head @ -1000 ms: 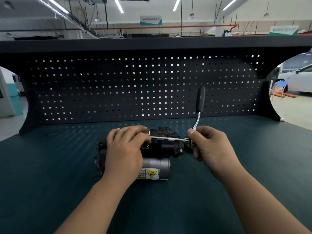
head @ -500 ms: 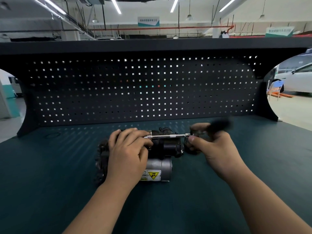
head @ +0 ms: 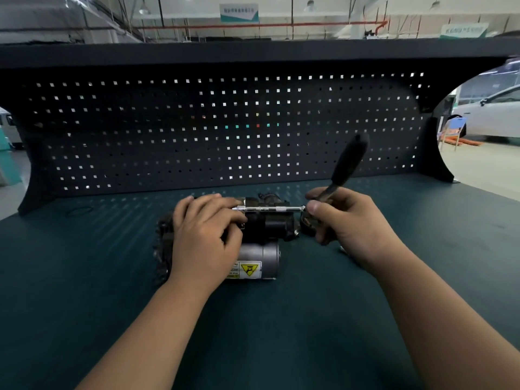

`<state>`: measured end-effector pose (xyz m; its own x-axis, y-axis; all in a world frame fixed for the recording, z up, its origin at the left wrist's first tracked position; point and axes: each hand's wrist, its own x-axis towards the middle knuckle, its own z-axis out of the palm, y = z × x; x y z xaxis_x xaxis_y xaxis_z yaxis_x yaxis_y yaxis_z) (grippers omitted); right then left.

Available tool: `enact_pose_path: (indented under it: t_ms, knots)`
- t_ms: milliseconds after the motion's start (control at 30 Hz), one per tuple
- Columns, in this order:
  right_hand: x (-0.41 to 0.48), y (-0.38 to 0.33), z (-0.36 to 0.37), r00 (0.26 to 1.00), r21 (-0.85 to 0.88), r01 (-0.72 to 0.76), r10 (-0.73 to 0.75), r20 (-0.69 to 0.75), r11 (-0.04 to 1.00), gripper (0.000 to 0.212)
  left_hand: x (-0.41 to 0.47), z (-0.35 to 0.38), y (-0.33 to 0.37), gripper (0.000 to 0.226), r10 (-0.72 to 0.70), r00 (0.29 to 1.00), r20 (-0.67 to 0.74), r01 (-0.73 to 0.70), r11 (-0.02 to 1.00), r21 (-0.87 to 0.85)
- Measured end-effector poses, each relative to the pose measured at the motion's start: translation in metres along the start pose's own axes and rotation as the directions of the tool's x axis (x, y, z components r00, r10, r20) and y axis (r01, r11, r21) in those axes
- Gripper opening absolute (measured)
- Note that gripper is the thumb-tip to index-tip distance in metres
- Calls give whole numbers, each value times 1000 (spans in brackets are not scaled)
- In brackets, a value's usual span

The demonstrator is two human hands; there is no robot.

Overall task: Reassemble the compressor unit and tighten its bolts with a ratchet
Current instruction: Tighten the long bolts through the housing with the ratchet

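Note:
The compressor unit (head: pixel 264 249) lies on the green bench, a black body with a silver cylinder bearing a yellow warning label. My left hand (head: pixel 205 237) rests on top of its left part, fingers curled over it and touching the tip of the chrome extension bar (head: pixel 270 208). That bar runs level to the right into the ratchet (head: pixel 342 170), whose black handle slants up and to the right. My right hand (head: pixel 349 223) pinches the ratchet head with thumb and fingers. The bolt itself is hidden under my left fingers.
A dark pegboard back panel (head: pixel 225 130) stands behind the bench, with a shelf above it. The green bench top (head: pixel 281 319) stretches wide on both sides. A thin black ring (head: pixel 78 211) lies at the far left. A white car (head: pixel 492 114) is parked beyond the right end.
The ratchet handle swung down towards the bench half a second ago and has now swung back up to the right. My left hand has stayed on the compressor.

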<state>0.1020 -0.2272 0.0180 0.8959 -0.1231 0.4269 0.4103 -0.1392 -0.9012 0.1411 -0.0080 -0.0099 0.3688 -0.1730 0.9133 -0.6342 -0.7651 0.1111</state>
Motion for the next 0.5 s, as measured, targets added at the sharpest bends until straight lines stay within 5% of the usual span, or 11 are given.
enact_pose_path:
  t_ms: [200, 500]
  knots:
    - [-1, 3, 14, 984, 3, -136, 136, -118, 991, 43, -1, -1, -3, 25, 31, 999, 26, -32, 999, 17]
    - [-2, 3, 15, 986, -52, -50, 41, -164, 997, 28, 0, 1, -1, 25, -15, 1000, 28, 15, 1000, 2]
